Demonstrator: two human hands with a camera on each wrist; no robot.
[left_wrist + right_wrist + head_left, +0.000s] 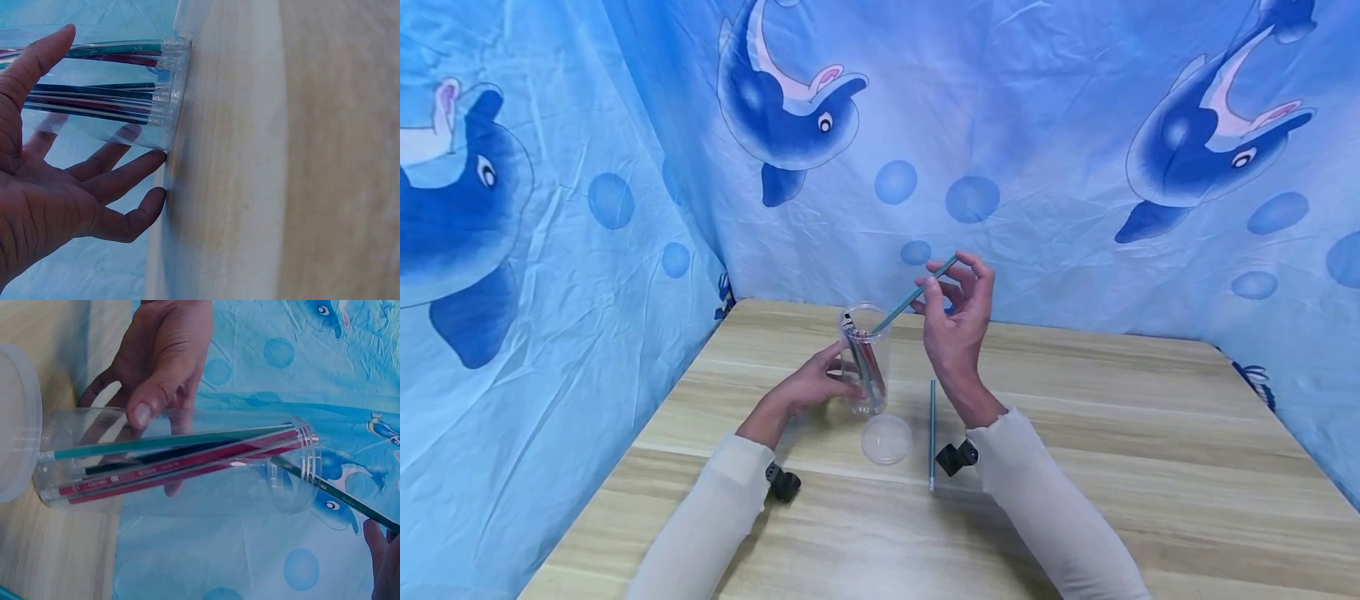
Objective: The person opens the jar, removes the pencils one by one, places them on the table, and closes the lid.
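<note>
Item: clear jar (pixel 881 375), upright at the centre of the head view, on the wooden table (pixel 1075 467). Contents: several pencils (pixel 112 480), red, green and dark, eraser ends down, their upper ends leaning to the left side of the mouth.

Item: green pencil (pixel 901 309), slanted, lower end just within the jar's mouth; whether that end is sharpened cannot be told.

Left hand (pixel 812 383): left of the jar, thumb on the near side, fingers spread apart and bent behind the wall, gripping it low.

Right hand (pixel 958 325): above and right of the jar, thumb and fingertips pinching the green pencil near its upper end.

Handling notes, by judgement: best brought closer to upright, in line with the mouth, so the shaft clears the rim; the right side of the opening offers the most room. The left hand should steady the tall, light-looking wall without squeezing.

Surroundings: clear lid (pixel 886 440), flat just below the jar; loose teal pencil (pixel 932 433), lower centre, near the right sleeve (pixel 1030 492); blue dolphin cloth (pixel 1037 150) behind.

Obstacles: the leaning bundle crowds the mouth's left side; the lid, close to the base, would hinder sliding the jar nearer; a low right wrist could brush the loose teal pencil.
</note>
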